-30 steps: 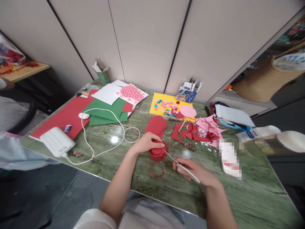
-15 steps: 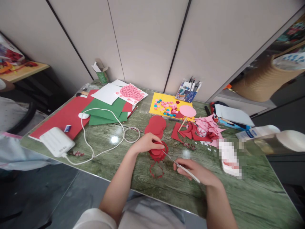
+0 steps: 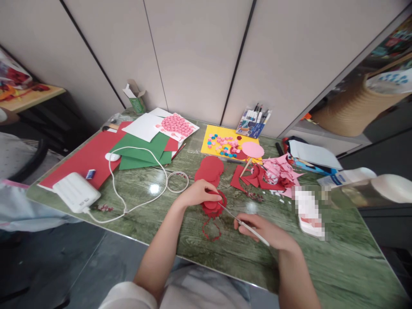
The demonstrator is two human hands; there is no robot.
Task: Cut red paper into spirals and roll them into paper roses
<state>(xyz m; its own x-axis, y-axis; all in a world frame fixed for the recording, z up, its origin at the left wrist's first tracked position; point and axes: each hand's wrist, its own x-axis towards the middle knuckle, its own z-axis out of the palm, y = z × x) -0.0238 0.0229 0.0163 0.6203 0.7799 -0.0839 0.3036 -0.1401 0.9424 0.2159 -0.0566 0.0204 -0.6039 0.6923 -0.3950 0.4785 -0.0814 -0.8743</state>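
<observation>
At the bench's [image 3: 337,262] back left, an open green box [image 3: 138,104], insides out of sight. In the middle, left hand [image 3: 198,193] pinching red paper [image 3: 211,206] in front of red circles [image 3: 210,167]. Scissors [image 3: 255,233] gripped in right hand [image 3: 265,230], tips at the paper. Behind, pens [image 3: 260,115] inside a packet [image 3: 249,128]. Far right, on a shelf [image 3: 328,131], a tan basket [image 3: 344,109] with a white bag [image 3: 391,81] in its mouth.

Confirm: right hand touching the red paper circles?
Apart. The head view shows green tabletop between the right hand and the red paper circles; only the scissors span the gap.
</observation>
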